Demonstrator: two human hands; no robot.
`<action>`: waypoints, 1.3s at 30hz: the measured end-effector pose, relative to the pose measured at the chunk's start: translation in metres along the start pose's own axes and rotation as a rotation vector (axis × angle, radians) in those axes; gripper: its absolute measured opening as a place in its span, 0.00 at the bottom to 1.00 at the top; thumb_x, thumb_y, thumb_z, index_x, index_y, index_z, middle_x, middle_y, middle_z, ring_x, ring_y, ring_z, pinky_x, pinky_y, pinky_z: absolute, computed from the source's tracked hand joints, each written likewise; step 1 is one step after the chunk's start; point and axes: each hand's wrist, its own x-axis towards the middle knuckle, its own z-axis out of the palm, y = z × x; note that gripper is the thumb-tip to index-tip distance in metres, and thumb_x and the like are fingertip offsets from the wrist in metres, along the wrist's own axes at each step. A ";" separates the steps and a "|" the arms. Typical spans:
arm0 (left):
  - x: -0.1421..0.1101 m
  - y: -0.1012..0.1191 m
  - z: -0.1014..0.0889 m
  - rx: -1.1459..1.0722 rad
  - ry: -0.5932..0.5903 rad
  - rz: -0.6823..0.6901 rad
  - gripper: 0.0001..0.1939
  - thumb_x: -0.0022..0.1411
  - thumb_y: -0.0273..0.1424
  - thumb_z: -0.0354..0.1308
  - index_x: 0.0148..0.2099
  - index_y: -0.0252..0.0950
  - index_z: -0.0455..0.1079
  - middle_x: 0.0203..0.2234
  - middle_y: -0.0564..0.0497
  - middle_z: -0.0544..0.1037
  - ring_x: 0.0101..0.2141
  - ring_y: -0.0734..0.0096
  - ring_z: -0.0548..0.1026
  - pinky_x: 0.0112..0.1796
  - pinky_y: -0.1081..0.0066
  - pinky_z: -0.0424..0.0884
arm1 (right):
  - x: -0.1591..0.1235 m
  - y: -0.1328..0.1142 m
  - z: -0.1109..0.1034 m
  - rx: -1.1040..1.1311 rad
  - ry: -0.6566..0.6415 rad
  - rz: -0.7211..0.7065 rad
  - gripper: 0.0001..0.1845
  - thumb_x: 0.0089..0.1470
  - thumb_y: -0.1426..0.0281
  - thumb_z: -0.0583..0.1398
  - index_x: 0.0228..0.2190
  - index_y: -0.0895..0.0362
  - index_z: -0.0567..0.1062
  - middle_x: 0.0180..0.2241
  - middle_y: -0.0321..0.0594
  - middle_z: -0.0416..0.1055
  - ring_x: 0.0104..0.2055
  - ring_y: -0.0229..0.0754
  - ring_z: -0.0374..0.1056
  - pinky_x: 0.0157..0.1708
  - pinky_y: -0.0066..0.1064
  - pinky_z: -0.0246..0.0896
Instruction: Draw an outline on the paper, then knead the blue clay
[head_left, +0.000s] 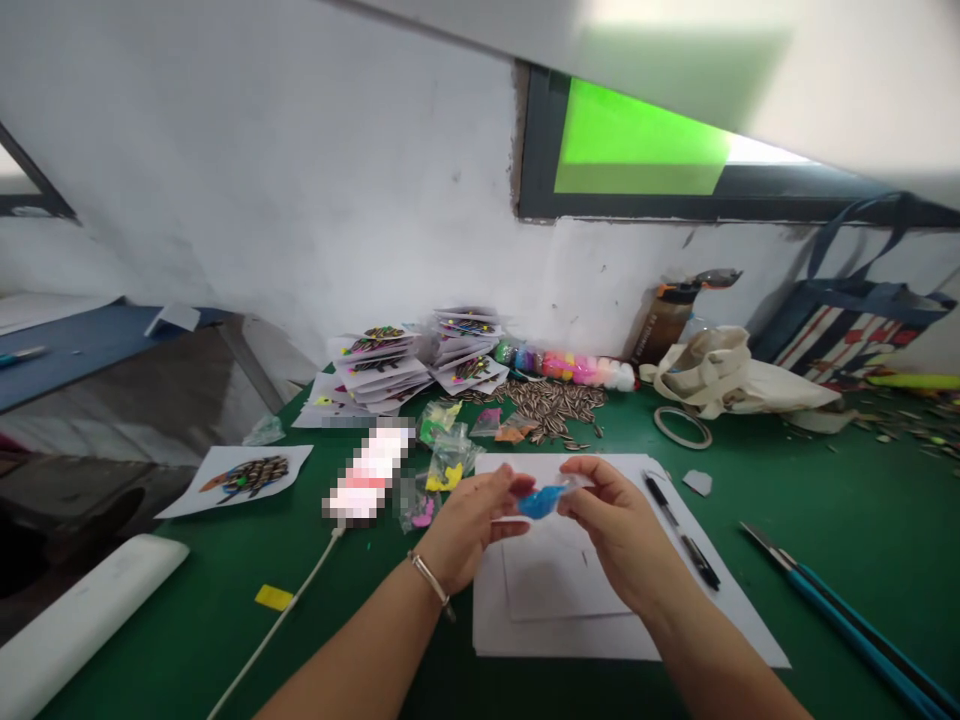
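Observation:
Over the white paper, a small clear plastic bag with blue clay-like stuff (541, 501) is held up between my two hands. My right hand (615, 525) pinches the bag's right end between thumb and finger. On its other side, my left hand (476, 520) has its fingers closed about the left end; the exact grip is partly hidden. Beneath both hands lie a smaller white sheet (555, 585) and a stack of larger white paper (491, 635). Left of my left hand are little bags with yellow (445, 478) and pink (424, 514) pieces.
Sunflower seeds (559, 405) lie in a heap behind the paper, beside stacked picture cards (382, 365). A black pen (681, 530), a tape roll (682, 428) and blue-handled scissors (847, 610) are at right. A white cable (277, 622) crosses the green table at left.

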 end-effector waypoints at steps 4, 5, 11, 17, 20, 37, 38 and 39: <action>0.000 0.001 0.000 0.175 -0.022 0.045 0.24 0.54 0.45 0.63 0.48 0.35 0.74 0.43 0.42 0.76 0.44 0.58 0.73 0.42 0.63 0.69 | -0.001 0.010 -0.003 -0.096 0.051 -0.038 0.12 0.47 0.72 0.63 0.36 0.55 0.72 0.24 0.30 0.63 0.29 0.36 0.60 0.32 0.30 0.54; 0.000 0.000 0.002 0.229 -0.045 0.032 0.23 0.53 0.43 0.65 0.48 0.34 0.75 0.41 0.43 0.77 0.42 0.59 0.73 0.41 0.63 0.69 | -0.001 0.012 -0.004 -0.115 0.059 -0.043 0.11 0.47 0.72 0.63 0.36 0.55 0.72 0.24 0.30 0.63 0.29 0.36 0.60 0.32 0.29 0.54; 0.001 -0.006 0.013 0.303 -0.074 0.007 0.13 0.56 0.37 0.60 0.37 0.32 0.77 0.31 0.47 0.77 0.33 0.67 0.73 0.37 0.66 0.71 | -0.001 0.012 -0.009 -0.159 0.078 0.013 0.19 0.48 0.68 0.64 0.44 0.54 0.70 0.24 0.29 0.63 0.26 0.36 0.59 0.30 0.29 0.55; 0.002 -0.006 0.006 0.230 -0.057 0.004 0.14 0.56 0.39 0.61 0.37 0.32 0.77 0.32 0.48 0.76 0.34 0.69 0.73 0.37 0.68 0.71 | -0.007 0.009 -0.004 -0.301 -0.171 0.074 0.11 0.51 0.62 0.62 0.33 0.58 0.76 0.29 0.36 0.70 0.29 0.36 0.59 0.28 0.29 0.54; 0.003 -0.007 0.004 0.230 -0.073 0.009 0.15 0.54 0.39 0.64 0.37 0.32 0.77 0.32 0.48 0.76 0.34 0.69 0.73 0.36 0.69 0.71 | -0.009 0.008 -0.001 -0.344 -0.201 0.045 0.10 0.52 0.63 0.62 0.31 0.57 0.76 0.29 0.36 0.70 0.30 0.38 0.60 0.30 0.29 0.55; 0.004 -0.008 0.007 0.246 0.015 0.037 0.14 0.49 0.38 0.68 0.36 0.33 0.77 0.29 0.50 0.77 0.30 0.70 0.72 0.33 0.71 0.69 | -0.011 0.004 0.000 -0.383 -0.205 -0.016 0.06 0.51 0.67 0.61 0.30 0.57 0.75 0.30 0.37 0.72 0.34 0.42 0.64 0.35 0.32 0.58; 0.005 -0.008 0.007 0.246 0.018 0.044 0.14 0.49 0.38 0.67 0.35 0.33 0.77 0.28 0.50 0.77 0.30 0.71 0.72 0.33 0.71 0.68 | -0.011 0.003 0.001 -0.374 -0.204 -0.016 0.06 0.51 0.67 0.61 0.29 0.57 0.75 0.30 0.38 0.73 0.34 0.42 0.64 0.36 0.32 0.58; 0.005 -0.008 0.008 0.248 0.021 0.052 0.14 0.50 0.38 0.67 0.35 0.33 0.77 0.28 0.50 0.77 0.30 0.71 0.71 0.33 0.71 0.68 | -0.012 0.003 0.001 -0.365 -0.206 -0.016 0.06 0.51 0.67 0.61 0.29 0.57 0.74 0.30 0.38 0.73 0.34 0.42 0.65 0.36 0.32 0.58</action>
